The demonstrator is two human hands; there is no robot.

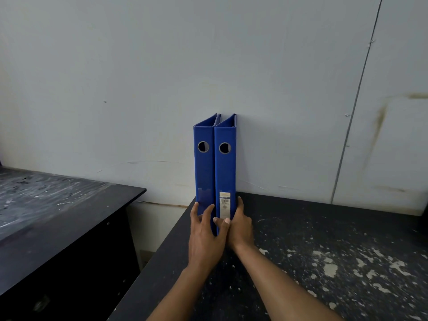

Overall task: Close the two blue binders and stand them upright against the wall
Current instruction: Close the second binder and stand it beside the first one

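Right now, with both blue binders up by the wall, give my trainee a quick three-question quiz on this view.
1. True or false: the two blue lever-arch binders, left binder and right binder, stand upright, side by side.
2. Which binder carries the pale barcode label on its spine?
A. left
B. right
3. Fill in: the left hand and right hand hold the binders near the ____ of their spines.

Key: 1 true; 2 B; 3 bottom.
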